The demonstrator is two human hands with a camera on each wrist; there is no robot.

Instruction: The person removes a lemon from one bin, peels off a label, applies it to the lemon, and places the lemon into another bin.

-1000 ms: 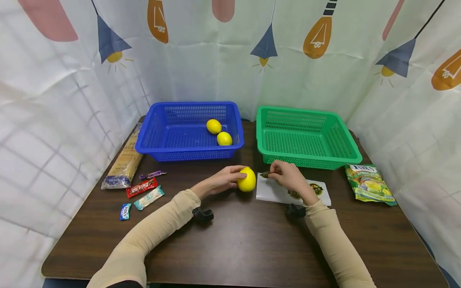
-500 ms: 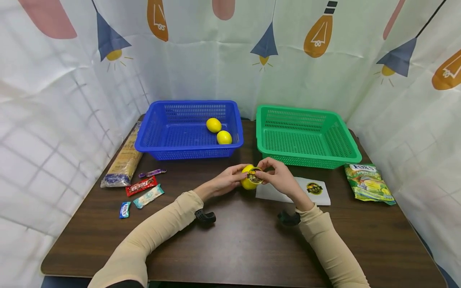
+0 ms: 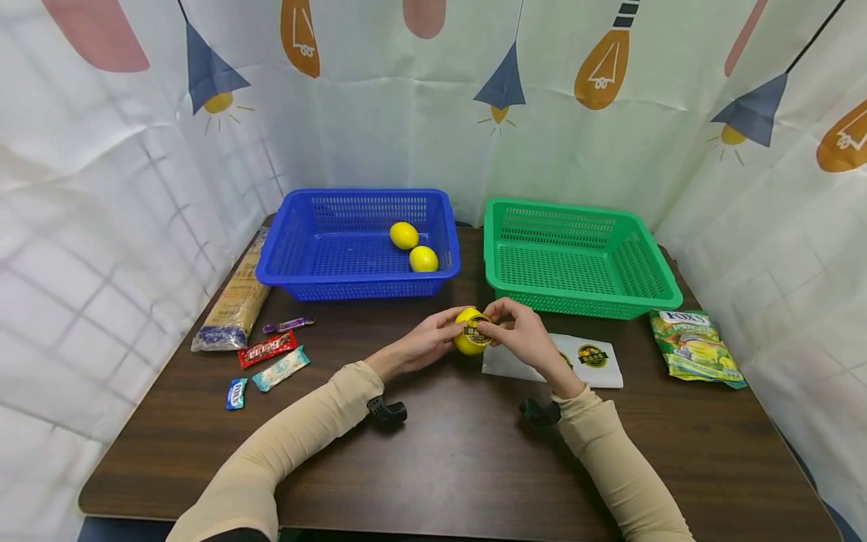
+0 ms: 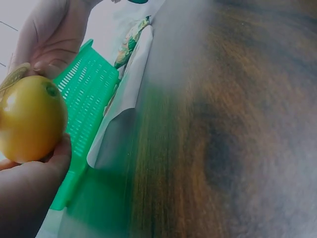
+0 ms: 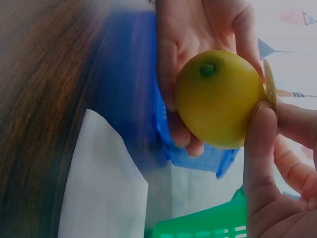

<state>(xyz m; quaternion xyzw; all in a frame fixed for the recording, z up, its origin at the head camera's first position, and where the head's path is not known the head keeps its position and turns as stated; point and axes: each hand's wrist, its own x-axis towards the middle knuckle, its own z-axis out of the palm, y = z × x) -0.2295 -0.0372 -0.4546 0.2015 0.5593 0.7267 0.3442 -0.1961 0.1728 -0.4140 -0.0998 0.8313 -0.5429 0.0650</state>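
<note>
In the head view my left hand [image 3: 425, 340] holds a yellow lemon [image 3: 464, 348] above the table, between the two baskets' near sides. My right hand [image 3: 524, 339] pinches a round black-and-gold sticker [image 3: 477, 331] against the lemon's side. The right wrist view shows the sticker [image 5: 269, 84] edge-on between thumb and fingers, at the surface of the lemon [image 5: 218, 104], whose green stem spot faces the camera. A white sticker sheet [image 3: 511, 366] lies under my right hand, with another round sticker [image 3: 592, 356] on its right part.
A blue basket [image 3: 352, 287] with two lemons [image 3: 404, 235] stands at the back left, a green basket [image 3: 582, 302] at the back right. Several wrapped sweets, including a red bar [image 3: 267, 350], lie left near a long brown package [image 3: 233, 309]. A Fox's bag [image 3: 698, 346] lies right.
My right hand has lifted the sticker off the sheet and moved left, bringing it to the lemon. The left hand keeps its hold, with the lemon slightly turned or shifted.
</note>
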